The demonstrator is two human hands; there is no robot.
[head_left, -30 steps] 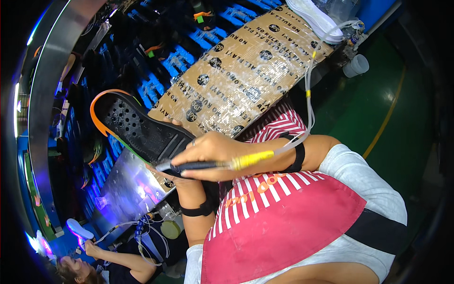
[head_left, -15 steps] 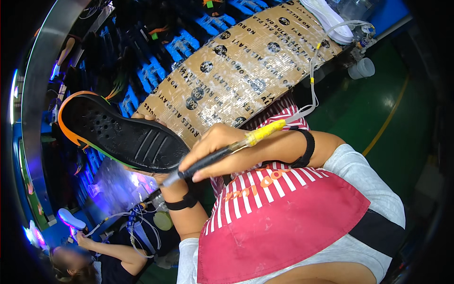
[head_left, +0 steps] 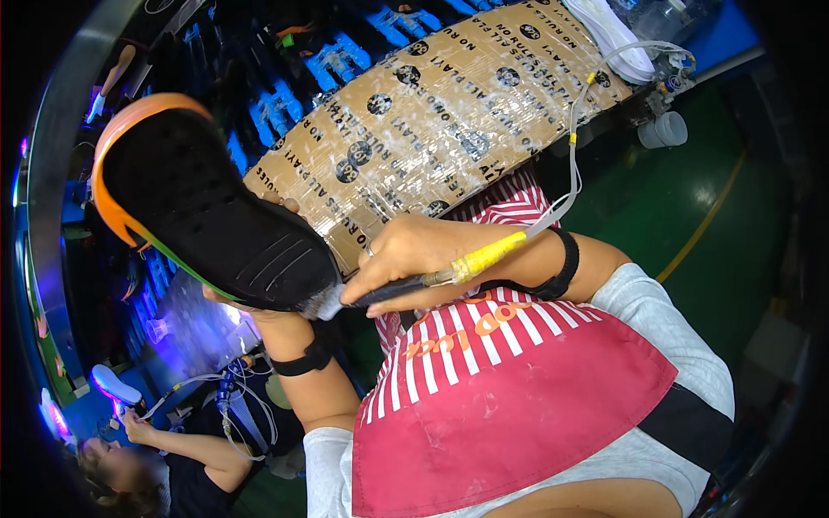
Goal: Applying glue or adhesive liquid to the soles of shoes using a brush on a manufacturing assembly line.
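Sole (head_left: 216,207) of a shoe, black inside with an orange rim and a green side edge, was raised at the left of our view, in front of the near-left corner of a taped cardboard sheet (head_left: 423,129). Its long axis ran diagonally: the broad, orange-rimmed end with the small holes pointed to the upper left, away from us, and the end with the cross grooves pointed to the lower right, toward our right hand (head_left: 406,255). The hollowed face was turned up to us. Our left hand (head_left: 250,313) gripped it from beneath, fingertips showing along the far edge and the thumb side along the near one; the palm was hidden. Our right hand was closed around the dark handle of a brush (head_left: 397,291), its pale bristles at the rim of the grooved end; whether they touched it, we could not tell. A clear hose (head_left: 577,160) led from the brush's yellow tail toward the upper right, near a white sole (head_left: 623,50). At lower left, a co-worker (head_left: 186,445) held another sole (head_left: 117,384).
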